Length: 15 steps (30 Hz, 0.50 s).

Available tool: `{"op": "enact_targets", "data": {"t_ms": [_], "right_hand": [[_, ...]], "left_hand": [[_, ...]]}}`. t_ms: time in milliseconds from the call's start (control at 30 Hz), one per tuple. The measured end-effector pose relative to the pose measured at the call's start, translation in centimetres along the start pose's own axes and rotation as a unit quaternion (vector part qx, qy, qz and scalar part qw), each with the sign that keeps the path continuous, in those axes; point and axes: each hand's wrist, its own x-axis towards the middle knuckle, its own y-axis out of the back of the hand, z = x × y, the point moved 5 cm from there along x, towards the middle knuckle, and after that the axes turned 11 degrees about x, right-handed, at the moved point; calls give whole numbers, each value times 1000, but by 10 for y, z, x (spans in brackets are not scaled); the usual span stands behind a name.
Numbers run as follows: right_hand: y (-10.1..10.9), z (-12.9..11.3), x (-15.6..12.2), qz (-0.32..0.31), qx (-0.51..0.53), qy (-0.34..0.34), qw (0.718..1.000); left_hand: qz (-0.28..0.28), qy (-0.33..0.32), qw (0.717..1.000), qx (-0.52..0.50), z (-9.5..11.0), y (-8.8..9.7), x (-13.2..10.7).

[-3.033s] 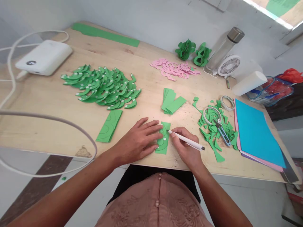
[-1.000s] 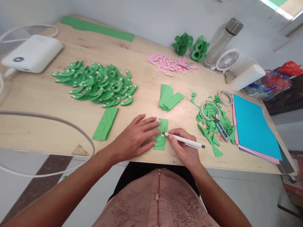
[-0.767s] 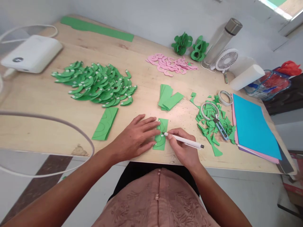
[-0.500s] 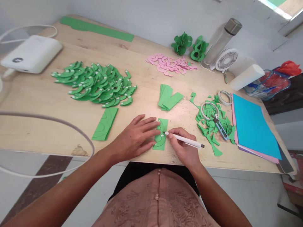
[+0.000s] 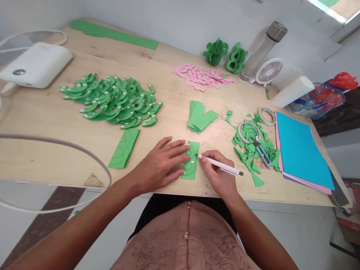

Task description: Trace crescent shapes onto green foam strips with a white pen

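Green strip (image 5: 191,165) lies at near table (image 5: 56,123) edge, center. Left hand (image 5: 160,165) flat, fingers (image 5: 180,148) spread, pressing its left side. Right hand (image 5: 219,176) pinches pen (image 5: 219,165), tip on the strip's right edge. Around: cut-outs pile (image 5: 112,101) far left, scraps with scissors (image 5: 260,150) right, spare strips (image 5: 201,118) just beyond. No readable text.

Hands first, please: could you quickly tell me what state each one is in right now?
Left hand: open, fingers flat on the green paper strip.
Right hand: closed around the white pen, tip on the strip.
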Motion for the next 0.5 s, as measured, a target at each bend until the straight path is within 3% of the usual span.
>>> {"op": "enact_targets", "data": {"t_ms": [500], "right_hand": [[3,2,-8,4,37,-14,999]], "left_hand": [[-4,6,1000,2,0,1,2]]}}
